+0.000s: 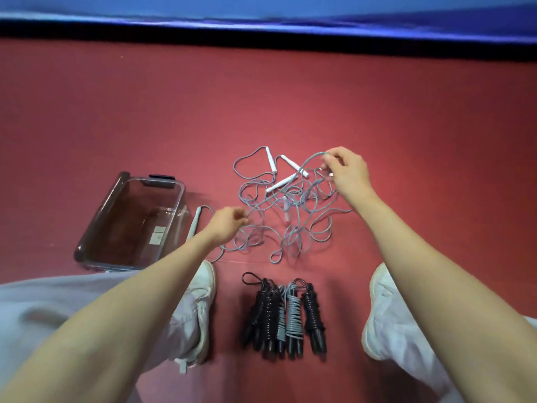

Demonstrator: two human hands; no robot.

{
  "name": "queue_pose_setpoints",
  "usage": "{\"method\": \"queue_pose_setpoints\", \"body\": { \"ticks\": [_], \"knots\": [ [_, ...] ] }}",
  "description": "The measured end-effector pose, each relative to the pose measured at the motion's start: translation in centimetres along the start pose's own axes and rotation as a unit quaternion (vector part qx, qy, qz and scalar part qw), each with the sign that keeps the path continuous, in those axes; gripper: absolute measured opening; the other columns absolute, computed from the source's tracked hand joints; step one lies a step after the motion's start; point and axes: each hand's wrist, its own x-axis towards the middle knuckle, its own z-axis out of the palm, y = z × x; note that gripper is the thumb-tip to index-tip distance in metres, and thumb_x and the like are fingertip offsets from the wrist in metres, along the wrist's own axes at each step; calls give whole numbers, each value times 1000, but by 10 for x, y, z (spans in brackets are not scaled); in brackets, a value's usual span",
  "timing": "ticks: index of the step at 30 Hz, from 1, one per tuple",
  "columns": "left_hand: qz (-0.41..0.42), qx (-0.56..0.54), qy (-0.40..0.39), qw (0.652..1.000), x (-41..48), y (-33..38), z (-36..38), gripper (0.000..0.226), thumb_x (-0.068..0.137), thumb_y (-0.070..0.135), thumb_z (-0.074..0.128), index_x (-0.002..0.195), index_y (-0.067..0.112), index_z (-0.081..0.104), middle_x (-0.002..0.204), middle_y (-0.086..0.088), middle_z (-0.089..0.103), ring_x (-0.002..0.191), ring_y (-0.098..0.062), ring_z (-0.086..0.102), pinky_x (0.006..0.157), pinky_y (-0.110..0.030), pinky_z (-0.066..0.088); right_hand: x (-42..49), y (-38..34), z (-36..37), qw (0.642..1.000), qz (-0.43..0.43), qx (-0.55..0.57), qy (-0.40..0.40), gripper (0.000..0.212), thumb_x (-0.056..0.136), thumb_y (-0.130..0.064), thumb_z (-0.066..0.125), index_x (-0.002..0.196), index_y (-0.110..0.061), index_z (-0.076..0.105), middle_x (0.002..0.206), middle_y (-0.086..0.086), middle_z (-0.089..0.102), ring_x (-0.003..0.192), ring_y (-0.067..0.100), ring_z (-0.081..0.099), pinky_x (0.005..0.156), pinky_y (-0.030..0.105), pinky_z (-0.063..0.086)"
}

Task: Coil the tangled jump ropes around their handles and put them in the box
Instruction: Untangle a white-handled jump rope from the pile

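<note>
Loose tangle of thin grey ropes (283,209)

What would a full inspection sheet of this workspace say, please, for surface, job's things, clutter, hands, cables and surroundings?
Surface: red floor, flat.
Job's things: grey tangled ropes with white handles in the middle; clear box at left, no rope inside; coiled ropes lying side by side between the white shoes.
Clutter: nothing seen.
Hands: left hand grips a strand at the tangle's near left edge; right hand pinches a loop at its far right.
Cables: nothing seen besides the ropes.
Surroundings: blue padded edge with a black strip along the far side.
</note>
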Motion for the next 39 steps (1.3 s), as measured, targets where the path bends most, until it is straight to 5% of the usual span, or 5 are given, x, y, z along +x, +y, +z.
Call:
{"method": "queue_pose_setpoints", "body": {
  "ticks": [5, 10, 21, 26, 39],
  "knots": [
    [69, -193, 116, 972, -13, 25, -12, 18, 93, 6, 55, 85, 19, 63, 72, -2, 62, 66, -17, 54, 73, -33, 47, -11, 16, -10, 970, 36, -220, -97, 7, 90, -11, 60, 92, -11, 67, 86, 7, 64, 83, 19, 57, 66, 26, 35],
    [193, -212, 21, 958, -17, 87, -23, 17, 98, 13, 52, 103, 18, 68, 70, 6, 57, 60, -10, 44, 60, -23, 37, -22, 12, 1, 968, -57, -160, -184, 81, 76, -3, 75, 146, -20, 37, 139, 2, 43, 129, 13, 40, 106, 25, 31],
    [115, -25, -11, 993, -3, 39, -18, 10, 91, 17, 62, 85, 10, 66, 67, 4, 59, 61, -5, 51, 67, -20, 40, -6, 1, -3, 997, 29, 27, -69, 17, 97, -9, 50, 95, -5, 67, 74, 2, 65, 55, -2, 60, 63, 20, 51],
    [49, -201, 108, 972, -4, 5, -8, 10, 92, 5, 60, 88, 13, 56, 69, -1, 67, 49, -9, 56, 66, -28, 53, -4, 21, -11, 896, 54, -375, -232, 46, 82, -8, 68, 127, -9, 57, 126, 13, 61, 110, 25, 59, 86, 29, 45],
    [137, -75, -100, 983, -1, 59, -14, 8, 93, 14, 63, 86, 10, 60, 75, 2, 57, 70, -8, 50, 69, -21, 40, -16, -35, -21, 981, 21, 60, -184, 17, 100, -11, 47, 96, -10, 64, 72, -2, 66, 57, -4, 61, 53, 9, 44]
  ]
}}
